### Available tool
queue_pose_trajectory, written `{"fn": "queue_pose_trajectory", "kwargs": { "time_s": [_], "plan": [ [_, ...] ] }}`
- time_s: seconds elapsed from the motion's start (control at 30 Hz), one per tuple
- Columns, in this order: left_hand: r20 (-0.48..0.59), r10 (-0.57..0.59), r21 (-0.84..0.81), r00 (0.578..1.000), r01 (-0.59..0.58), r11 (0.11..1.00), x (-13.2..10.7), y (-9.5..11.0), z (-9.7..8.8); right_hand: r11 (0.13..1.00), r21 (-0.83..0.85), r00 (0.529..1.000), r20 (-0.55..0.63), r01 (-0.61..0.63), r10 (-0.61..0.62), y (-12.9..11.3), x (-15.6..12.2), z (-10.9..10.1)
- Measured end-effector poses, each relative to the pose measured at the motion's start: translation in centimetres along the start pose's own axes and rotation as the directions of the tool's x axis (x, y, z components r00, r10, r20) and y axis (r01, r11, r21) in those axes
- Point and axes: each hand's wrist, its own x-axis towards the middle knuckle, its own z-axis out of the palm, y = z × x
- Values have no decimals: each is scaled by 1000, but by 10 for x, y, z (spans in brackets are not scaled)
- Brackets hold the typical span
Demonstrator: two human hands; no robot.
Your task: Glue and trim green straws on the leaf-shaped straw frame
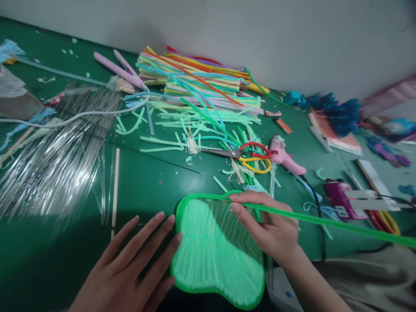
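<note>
A light green shape (208, 247), built of pipe cleaners laid side by side, has a darker green rim and lies at the table's near edge. Along its top edge, my right hand (269, 221) pinches a long green pipe cleaner (325, 221), whose free length runs off to the right. My left hand (136, 260) rests flat with fingers spread, its fingertips at the left rim of the shape. Beyond the hands lie scissors (238, 154) with red and yellow handles, beside a pink glue gun (286, 160).
Bundles of coloured pipe cleaners (201, 78) lie along the wall. On the left are thin shiny wires (71, 143), a wooden stick (115, 186) and a pink flat iron (120, 71). A purple box (344, 199) and cables are on the right.
</note>
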Motion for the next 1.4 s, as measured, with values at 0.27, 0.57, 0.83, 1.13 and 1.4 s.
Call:
{"fn": "queue_pose_trajectory", "kwargs": {
  "time_s": [0.27, 0.57, 0.83, 1.13, 1.4],
  "plan": [
    [-51, -83, -37, 995, 81, 996, 5, 11, 6, 999, -16, 991, 128, 40, -37, -5, -23, -2],
    [-1, 33, -48, 999, -33, 998, 4, -3, 0, 998, -24, 992, 111, 59, -56, -6, -25, 5],
    [3, -107, -250, 994, 105, 962, 33, -38, -3, 998, 43, 991, 121, 46, -51, -1, -25, 5],
    [164, 4, -377, 986, 59, 924, 67, -56, -6, 996, 52, 986, 159, -68, 59, 1, -12, 2],
    [175, -85, -422, 981, 153, 894, 64, -55, 1, 992, 87, 985, 154, -86, 72, -2, -14, 3]
  ]
}}
